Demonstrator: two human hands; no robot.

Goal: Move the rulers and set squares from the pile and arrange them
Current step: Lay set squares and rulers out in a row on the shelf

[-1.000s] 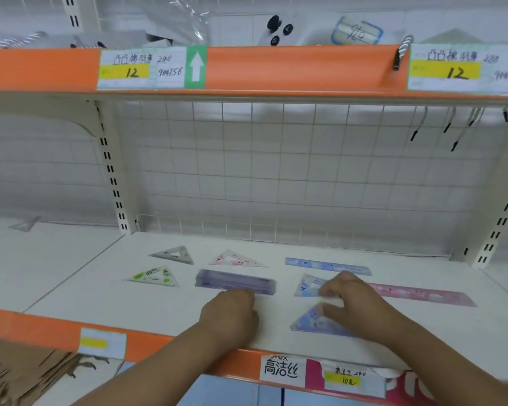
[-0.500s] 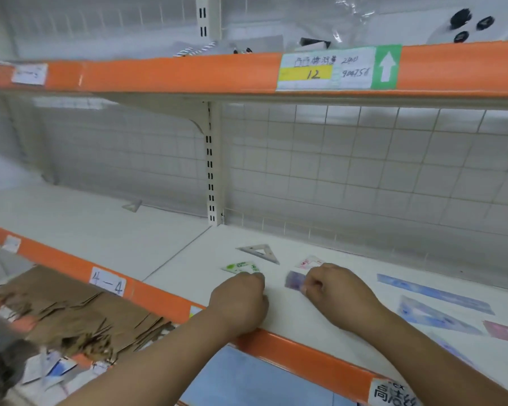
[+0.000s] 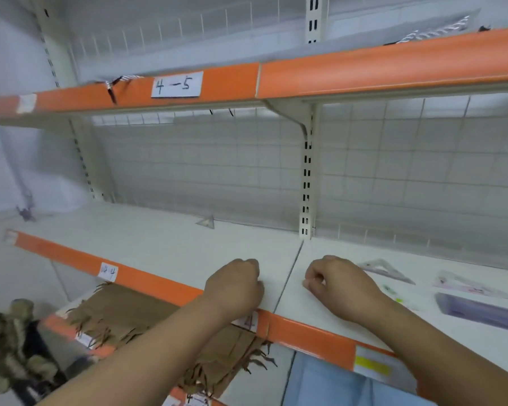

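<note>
Both hands have slid left along the shelf [image 3: 159,244] since half a second ago, and the right hand [image 3: 342,285] has left the purple pile of rulers [image 3: 481,311]. The left hand [image 3: 235,285] is a curled fist with nothing showing in it, resting at the front edge just left of the shelf seam [image 3: 291,271]. The right hand sits just right of the seam, fingers curled against the thumb; whether it pinches anything cannot be told.

Four set squares show. Right of the seam lie a grey set square [image 3: 384,269], a green set square [image 3: 393,290] half hidden by the right wrist, and a pink set square [image 3: 464,285]. A far set square [image 3: 206,222] lies left of the seam, at the back. The one pile lies farthest right.

Both forearms reach up from below.
</note>
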